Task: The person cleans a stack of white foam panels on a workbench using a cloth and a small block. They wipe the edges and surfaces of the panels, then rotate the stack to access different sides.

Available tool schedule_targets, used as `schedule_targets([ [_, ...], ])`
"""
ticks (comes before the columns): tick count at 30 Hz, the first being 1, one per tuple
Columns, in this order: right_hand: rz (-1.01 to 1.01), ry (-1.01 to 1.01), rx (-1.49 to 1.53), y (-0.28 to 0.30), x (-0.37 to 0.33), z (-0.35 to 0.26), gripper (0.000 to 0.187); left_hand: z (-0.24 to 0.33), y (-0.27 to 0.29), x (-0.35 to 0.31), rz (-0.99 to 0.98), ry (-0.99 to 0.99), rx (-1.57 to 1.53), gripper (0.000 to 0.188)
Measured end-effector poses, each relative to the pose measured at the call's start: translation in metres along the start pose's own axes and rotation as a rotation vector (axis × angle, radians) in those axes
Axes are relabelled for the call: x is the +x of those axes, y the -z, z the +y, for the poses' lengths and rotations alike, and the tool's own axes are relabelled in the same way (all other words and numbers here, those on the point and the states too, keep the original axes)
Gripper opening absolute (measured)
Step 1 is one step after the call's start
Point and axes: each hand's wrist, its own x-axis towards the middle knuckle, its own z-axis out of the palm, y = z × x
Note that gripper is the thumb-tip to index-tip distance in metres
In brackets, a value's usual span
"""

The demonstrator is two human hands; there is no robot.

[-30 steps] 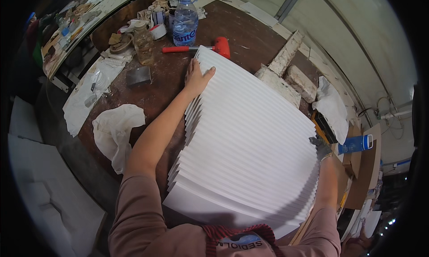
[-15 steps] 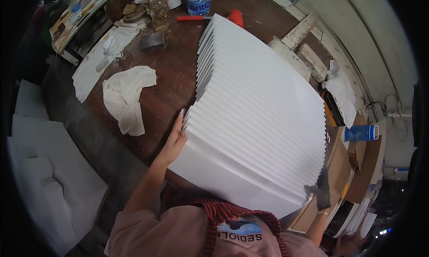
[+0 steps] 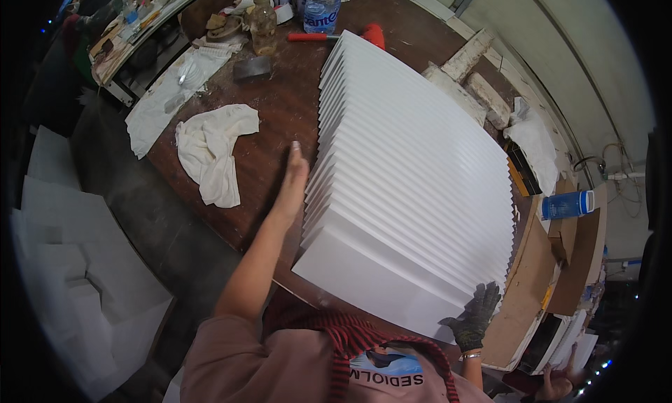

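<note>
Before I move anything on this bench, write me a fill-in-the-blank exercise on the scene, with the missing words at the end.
1. The person's ____ hand wears a dark glove.
2. The mallet at the far end of the white ridged piece has a ____ handle.
3. On the person's own sides, the crumpled cloth lies to the ____ of the left hand.

Missing words: right; red; left.

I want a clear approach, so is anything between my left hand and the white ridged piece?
Nothing visible: your left hand is right beside the left edge of the white ridged piece. The cream cloth lies on the hand's other side, out of the way.
</note>
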Motion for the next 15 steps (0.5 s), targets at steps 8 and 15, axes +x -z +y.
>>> schedule_targets([
  [8, -0.002, -0.045, -0.029, -0.002, -0.006, 0.014, 0.149, -0.009, -0.012, 0.019, -0.041, 0.011, -0.052, 0.088],
  [15, 0.015, -0.064, -0.035, -0.004, -0.009, 0.019, 0.150, -0.009, -0.022, 0.044, 0.023, -0.128, 0.179, 0.086],
])
